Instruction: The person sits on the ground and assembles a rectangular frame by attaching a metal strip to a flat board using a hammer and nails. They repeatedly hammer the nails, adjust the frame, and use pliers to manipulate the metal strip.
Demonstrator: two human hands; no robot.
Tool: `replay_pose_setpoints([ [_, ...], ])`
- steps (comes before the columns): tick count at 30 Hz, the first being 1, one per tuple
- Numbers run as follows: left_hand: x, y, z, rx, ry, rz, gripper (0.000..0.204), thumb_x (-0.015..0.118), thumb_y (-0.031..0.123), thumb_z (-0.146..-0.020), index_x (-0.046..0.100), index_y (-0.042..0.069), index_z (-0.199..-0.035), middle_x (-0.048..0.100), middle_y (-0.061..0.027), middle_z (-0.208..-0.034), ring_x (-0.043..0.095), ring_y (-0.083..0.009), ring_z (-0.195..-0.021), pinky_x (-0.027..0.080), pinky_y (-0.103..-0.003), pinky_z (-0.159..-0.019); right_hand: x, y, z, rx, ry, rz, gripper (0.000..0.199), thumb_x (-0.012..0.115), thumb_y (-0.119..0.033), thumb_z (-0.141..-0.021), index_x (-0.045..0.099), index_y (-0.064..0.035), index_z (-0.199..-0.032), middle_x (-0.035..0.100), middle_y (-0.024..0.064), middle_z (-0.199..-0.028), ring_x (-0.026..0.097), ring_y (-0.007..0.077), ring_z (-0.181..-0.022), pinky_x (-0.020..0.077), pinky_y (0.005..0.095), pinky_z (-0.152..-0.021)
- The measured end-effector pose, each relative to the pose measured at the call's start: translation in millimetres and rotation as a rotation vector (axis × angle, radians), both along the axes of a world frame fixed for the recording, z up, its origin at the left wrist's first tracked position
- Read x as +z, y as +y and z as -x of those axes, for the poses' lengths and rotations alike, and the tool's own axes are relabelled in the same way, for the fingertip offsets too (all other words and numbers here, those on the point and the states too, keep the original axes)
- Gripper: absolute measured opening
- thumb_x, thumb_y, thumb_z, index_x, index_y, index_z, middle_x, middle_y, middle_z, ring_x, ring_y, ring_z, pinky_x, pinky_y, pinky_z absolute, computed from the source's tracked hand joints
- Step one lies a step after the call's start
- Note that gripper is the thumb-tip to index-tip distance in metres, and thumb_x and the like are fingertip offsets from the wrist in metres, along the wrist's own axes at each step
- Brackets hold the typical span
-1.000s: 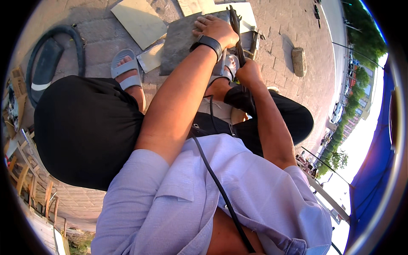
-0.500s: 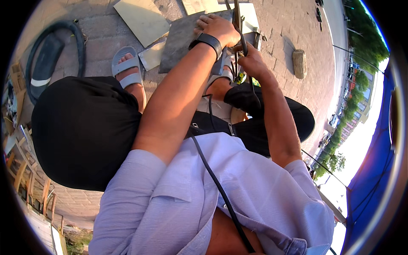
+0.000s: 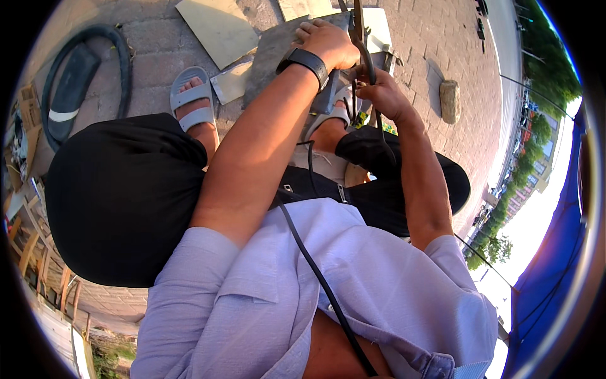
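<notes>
My left hand [image 3: 325, 45], with a dark band on its wrist, lies over a grey flat sheet [image 3: 270, 60], fingers spread on its upper face. My right hand [image 3: 385, 93] is closed around dark metal shears [image 3: 358, 26] with a curved loop handle, at the sheet's right edge. The blades point away from me beside my left hand. How far they part, and whether they bite into the sheet, I cannot make out. The sheet rests between my sandalled feet, partly hidden by my left forearm.
Pale flat boards [image 3: 218, 30] lie on the brick paving beyond the sheet. A black rubber tube [image 3: 126, 69] loops around a dark piece at left. A stone block [image 3: 449, 101] sits to the right. A black cable [image 3: 319, 275] runs down my shirt.
The whole view has shifted slightly. My right hand has moved a little down and right with the shears, and their lower handle shows more plainly. My left hand stays on the sheet.
</notes>
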State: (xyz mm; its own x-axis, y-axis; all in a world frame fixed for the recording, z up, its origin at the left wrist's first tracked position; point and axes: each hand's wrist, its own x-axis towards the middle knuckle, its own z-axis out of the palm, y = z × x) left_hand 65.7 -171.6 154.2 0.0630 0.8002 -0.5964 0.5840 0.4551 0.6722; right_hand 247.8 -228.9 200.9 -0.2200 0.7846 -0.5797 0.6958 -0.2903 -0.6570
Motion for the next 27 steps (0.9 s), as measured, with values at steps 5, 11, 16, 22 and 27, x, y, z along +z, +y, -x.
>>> replay_pose_setpoints([
  [5, 8, -6, 0, 0.019, 0.000, 0.021, 0.106, 0.074, 0.033, -0.081, 0.017, -0.015, -0.156, 0.025, -0.0337, -0.162, 0.028, -0.0483, -0.150, 0.029, -0.055, -0.120, 2, -6, 2, 0.009, -0.154, -0.127, 0.046, 0.060, 0.002, -0.075, 0.070, -0.0015, -0.120, 0.067, 0.0105, -0.098, 0.064, 0.0197, -0.084, 0.0529, 0.0347, -0.077],
  [11, 16, -7, 0, 0.012, 0.006, 0.033, 0.110, 0.078, 0.034, -0.080, 0.016, -0.014, -0.157, 0.025, -0.0325, -0.163, 0.026, -0.0477, -0.151, 0.027, -0.055, -0.121, 18, -7, 18, 0.010, -0.260, -0.091, 0.055, 0.056, 0.000, -0.078, 0.065, -0.0013, -0.132, 0.069, 0.0156, -0.089, 0.065, 0.0202, -0.078, 0.0523, 0.0369, -0.071],
  [16, 14, -5, 1, -0.017, 0.014, 0.042, 0.113, 0.078, 0.038, -0.079, 0.015, -0.014, -0.158, 0.024, -0.0330, -0.163, 0.025, -0.0476, -0.151, 0.026, -0.058, -0.121, 17, -7, 18, 0.038, -0.266, -0.100, 0.054, 0.059, -0.002, -0.080, 0.062, 0.0015, -0.134, 0.068, 0.0162, -0.094, 0.066, 0.0234, -0.084, 0.0528, 0.0400, -0.077],
  [22, 12, -8, 0, -0.001, -0.022, 0.018, 0.109, 0.074, 0.034, -0.081, 0.014, -0.014, -0.158, 0.018, -0.0348, -0.165, 0.018, -0.0494, -0.155, 0.020, -0.060, -0.122, 7, -6, 11, -0.004, -0.338, -0.118, 0.066, 0.065, -0.006, -0.083, 0.047, 0.0009, -0.146, 0.069, 0.0188, -0.110, 0.067, 0.0282, -0.100, 0.0532, 0.0407, -0.090],
  [27, 9, -10, -6, 0.015, -0.025, 0.012, 0.108, 0.074, 0.033, -0.081, 0.015, -0.014, -0.158, 0.017, -0.0342, -0.166, 0.017, -0.0484, -0.155, 0.018, -0.060, -0.123, -18, -18, 2, -0.113, -0.170, -0.185, 0.062, 0.067, -0.008, -0.083, 0.048, 0.0025, -0.140, 0.068, 0.0166, -0.109, 0.066, 0.0272, -0.097, 0.0529, 0.0401, -0.091],
])
